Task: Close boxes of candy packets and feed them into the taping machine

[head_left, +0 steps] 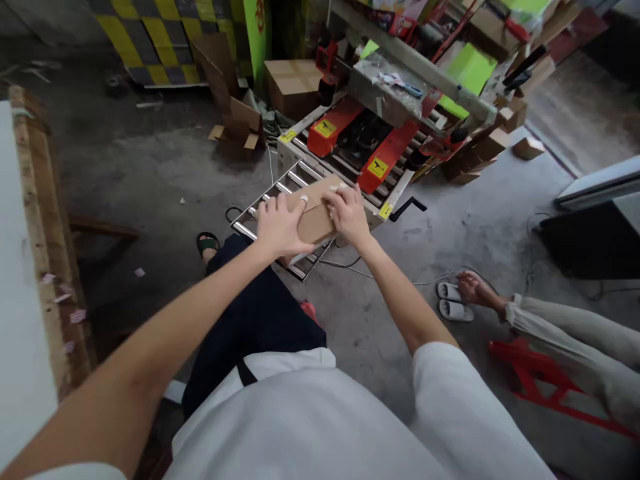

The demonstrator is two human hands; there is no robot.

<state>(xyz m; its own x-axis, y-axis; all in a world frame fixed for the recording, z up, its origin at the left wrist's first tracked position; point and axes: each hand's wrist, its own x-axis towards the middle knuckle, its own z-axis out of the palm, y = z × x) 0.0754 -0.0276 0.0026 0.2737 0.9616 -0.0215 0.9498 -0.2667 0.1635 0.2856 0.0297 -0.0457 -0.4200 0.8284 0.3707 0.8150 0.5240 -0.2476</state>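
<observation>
A small brown cardboard box (pixel 316 223) rests over the metal roller conveyor (pixel 245 230), in front of a machine with red side guards (pixel 330 128). My left hand (pixel 280 225) lies on the box's left side, thumb across its top and fingers spread. On the right end of the box, my right hand (pixel 349 212) has its fingers bent over the top flaps, with a small pale thing near the fingertips. What that pale thing is cannot be made out.
An opened carton (pixel 237 130) and a closed carton (pixel 295 83) stand behind the conveyor. A black crank handle (pixel 410 208) sticks out at the right. Cables cross the floor. A person's legs (pixel 575 333) and a red stool (pixel 535 373) are at the right. A wood-edged table (pixel 43 220) is left.
</observation>
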